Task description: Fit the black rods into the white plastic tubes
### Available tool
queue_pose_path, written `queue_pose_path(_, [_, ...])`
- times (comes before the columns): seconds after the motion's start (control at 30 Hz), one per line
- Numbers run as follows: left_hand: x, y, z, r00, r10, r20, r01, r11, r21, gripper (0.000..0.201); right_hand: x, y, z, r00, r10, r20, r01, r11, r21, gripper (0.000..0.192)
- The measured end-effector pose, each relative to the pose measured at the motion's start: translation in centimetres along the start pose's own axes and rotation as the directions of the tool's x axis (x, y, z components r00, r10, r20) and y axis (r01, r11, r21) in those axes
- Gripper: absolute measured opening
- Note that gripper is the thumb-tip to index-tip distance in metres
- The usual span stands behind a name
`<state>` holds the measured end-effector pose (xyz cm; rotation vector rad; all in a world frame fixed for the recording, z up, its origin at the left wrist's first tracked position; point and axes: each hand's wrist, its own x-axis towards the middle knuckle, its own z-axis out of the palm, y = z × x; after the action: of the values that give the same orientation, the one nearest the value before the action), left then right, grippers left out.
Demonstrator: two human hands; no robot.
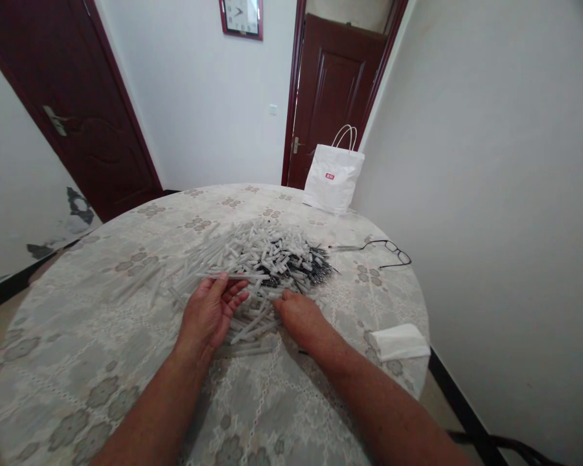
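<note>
Hundreds of pen tubes [252, 259] are heaped at the centre of the round table [102, 362]. One tube [233, 276] is pinched in the left hand [208, 314]; the right hand [298, 314] is curled knuckles-up on the heap, grip hidden. Probably best lifted singly, so the heap isn't scattered.

Two bare forearms, no sleeves, with bare hands [211, 314] (no rings, watch or gloves visible).
</note>
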<state>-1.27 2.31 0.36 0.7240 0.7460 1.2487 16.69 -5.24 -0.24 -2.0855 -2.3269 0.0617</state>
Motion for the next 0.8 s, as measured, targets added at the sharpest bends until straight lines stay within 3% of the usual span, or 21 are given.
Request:
queue_pose_path(0.47, [0.0,-0.4,-0.1,1.0,-0.022,-0.006,0.022,1.0,-0.016,0.017,-0.1,0.0,-0.6,0.998,-0.002,0.061,0.004,1.0,-0.028,0.025])
queue_pose_path(0.8, [0.3,-0.7,-0.3,1.0,-0.017,0.009,0.017,1.0,-0.013,0.019,-0.9,0.3,-0.2,0.998,-0.056,0.011,0.056,0.998,0.009,0.024])
